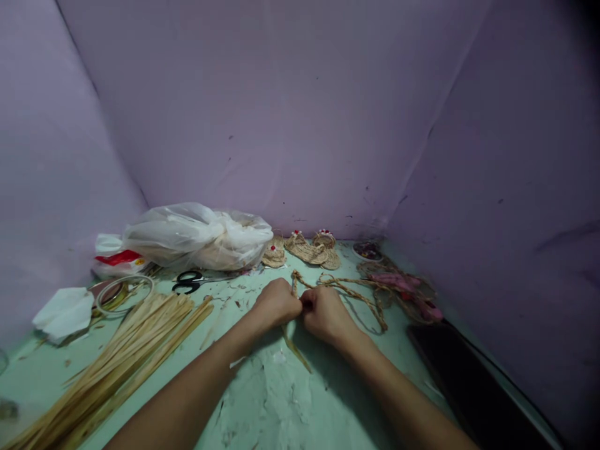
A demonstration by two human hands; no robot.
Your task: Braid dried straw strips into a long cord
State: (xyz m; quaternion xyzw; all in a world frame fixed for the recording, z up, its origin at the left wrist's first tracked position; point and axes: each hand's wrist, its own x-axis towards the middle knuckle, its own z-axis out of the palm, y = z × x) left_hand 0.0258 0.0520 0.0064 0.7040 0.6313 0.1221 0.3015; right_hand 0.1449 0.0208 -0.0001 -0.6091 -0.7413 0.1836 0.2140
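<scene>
My left hand (277, 302) and my right hand (324, 314) meet knuckle to knuckle over the pale green table (281, 400), both closed on a twisted straw rope (356, 294). The rope loops away to the right behind my right hand. A loose straw end (295, 350) trails from between my hands toward me. A bundle of long straw strips (117, 356) lies to the left of my left forearm.
Black scissors (190, 282) and a filled clear plastic bag (197, 236) sit behind the straw. Small woven straw sandals (307, 249) stand at the back wall. Tape rolls (122, 292) and white tissue (63, 312) lie far left; pink cloth (403, 286) and a dark slab (464, 381) right.
</scene>
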